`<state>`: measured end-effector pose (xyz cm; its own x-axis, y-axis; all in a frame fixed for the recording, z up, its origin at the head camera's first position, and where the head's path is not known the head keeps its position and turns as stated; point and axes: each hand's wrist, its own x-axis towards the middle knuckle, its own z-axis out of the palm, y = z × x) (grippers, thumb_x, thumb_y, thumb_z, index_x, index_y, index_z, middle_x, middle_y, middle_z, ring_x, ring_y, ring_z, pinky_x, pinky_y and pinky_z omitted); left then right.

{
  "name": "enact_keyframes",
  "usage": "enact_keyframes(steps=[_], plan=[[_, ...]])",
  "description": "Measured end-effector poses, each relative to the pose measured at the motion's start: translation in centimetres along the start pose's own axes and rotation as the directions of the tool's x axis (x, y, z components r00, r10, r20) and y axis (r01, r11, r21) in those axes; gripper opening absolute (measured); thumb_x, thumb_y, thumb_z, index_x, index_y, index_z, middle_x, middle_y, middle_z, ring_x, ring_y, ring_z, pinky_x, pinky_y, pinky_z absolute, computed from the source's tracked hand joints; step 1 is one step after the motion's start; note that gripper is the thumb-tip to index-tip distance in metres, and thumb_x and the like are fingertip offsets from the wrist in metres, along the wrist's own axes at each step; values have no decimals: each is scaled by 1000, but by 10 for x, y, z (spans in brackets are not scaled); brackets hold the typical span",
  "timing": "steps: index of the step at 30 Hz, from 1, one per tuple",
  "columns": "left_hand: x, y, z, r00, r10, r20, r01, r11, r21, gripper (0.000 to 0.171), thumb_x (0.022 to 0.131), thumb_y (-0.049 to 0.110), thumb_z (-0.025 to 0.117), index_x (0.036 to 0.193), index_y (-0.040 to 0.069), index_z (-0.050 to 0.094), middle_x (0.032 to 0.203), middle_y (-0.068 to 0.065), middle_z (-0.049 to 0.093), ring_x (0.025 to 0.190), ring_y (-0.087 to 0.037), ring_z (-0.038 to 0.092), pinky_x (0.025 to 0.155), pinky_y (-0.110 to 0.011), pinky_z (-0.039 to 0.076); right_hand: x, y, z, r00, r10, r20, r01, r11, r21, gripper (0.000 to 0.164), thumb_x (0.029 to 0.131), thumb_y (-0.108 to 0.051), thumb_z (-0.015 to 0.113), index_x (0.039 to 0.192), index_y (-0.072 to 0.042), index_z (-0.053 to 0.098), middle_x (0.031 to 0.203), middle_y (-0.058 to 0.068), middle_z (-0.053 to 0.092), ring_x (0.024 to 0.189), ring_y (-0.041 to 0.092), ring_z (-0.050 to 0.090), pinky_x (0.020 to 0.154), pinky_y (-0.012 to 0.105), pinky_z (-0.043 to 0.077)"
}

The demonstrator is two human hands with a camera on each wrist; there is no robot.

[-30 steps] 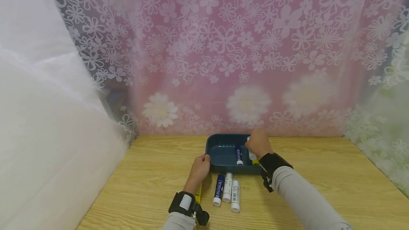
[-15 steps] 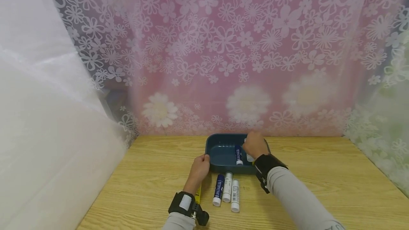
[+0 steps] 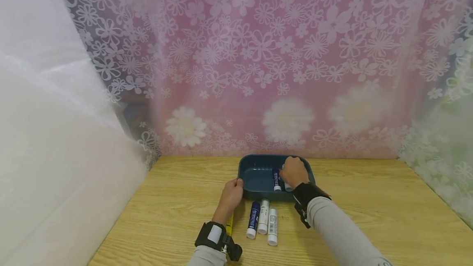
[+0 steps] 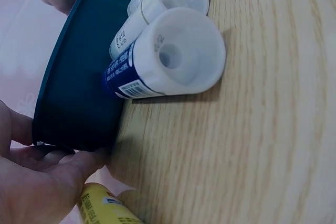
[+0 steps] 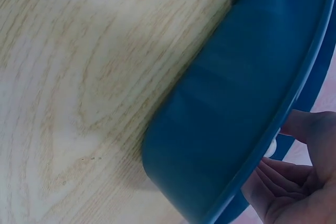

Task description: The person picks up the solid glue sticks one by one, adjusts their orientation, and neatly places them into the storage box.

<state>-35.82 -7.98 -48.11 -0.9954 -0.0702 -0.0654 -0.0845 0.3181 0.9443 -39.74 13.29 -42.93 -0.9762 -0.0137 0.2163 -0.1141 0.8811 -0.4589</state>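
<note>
My left hand (image 3: 232, 194) grips the front left corner of a dark blue tray (image 3: 258, 196), with the thumb over its rim and the fingers beneath. Inside the tray's right part, my right hand (image 3: 294, 172) pinches a white glue stick (image 3: 288, 186); in the right wrist view only a bit of its white end (image 5: 271, 148) shows between thumb and fingers. A blue glue stick (image 3: 276, 179) lies just left of that hand in the tray. Whatever else lies under the right hand is hidden.
Before the tray, a blue glue stick (image 3: 253, 220) and two white ones, a middle one (image 3: 263, 216) and a right one (image 3: 272, 227), lie on the wooden table (image 3: 177, 200). A yellow tube (image 4: 105, 205) lies by the left hand. A flowered curtain (image 3: 236, 73) hangs behind.
My right hand has shifted slightly left and down in the tray with the white glue stick, towards the blue one. A yellow piece seen earlier beneath it is now covered. The left hand stays put.
</note>
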Motion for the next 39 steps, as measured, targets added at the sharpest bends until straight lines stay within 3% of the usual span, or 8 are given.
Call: enact_keyframes(steps=[13,27,33,39], plan=[[-1,1,-1,1000,7,-11,-7,1000,0,43,109,25,41,136,0,61,144,-18,58,138,-37,50,114,-61,37,0,1,6,996,62,63,-62,998,0,15,83,1,62,69,-3,57,64,8,56,58,24,56,53,34,42],[0,-1,-1,1000,2,-7,-2,1000,16,43,109,27,40,133,0,63,141,-18,60,135,-37,53,113,-62,38,-2,2,11,997,67,36,-67,998,-2,22,82,-1,63,62,-5,56,61,5,53,57,22,54,51,34,43],[1,-1,0,1000,10,-1,-10,1000,11,44,109,26,40,138,-2,59,145,-20,56,140,-40,48,114,-62,37,2,6,17,996,80,34,-79,997,-18,8,82,-3,66,77,4,66,71,13,64,64,25,61,55,38,49],[0,0,0,1000,10,5,-10,1000,-5,45,109,26,40,138,-2,59,147,-20,55,141,-40,46,114,-62,36,2,10,22,998,65,12,-65,998,-16,12,82,-3,66,86,8,66,75,17,64,67,27,63,55,40,50]])
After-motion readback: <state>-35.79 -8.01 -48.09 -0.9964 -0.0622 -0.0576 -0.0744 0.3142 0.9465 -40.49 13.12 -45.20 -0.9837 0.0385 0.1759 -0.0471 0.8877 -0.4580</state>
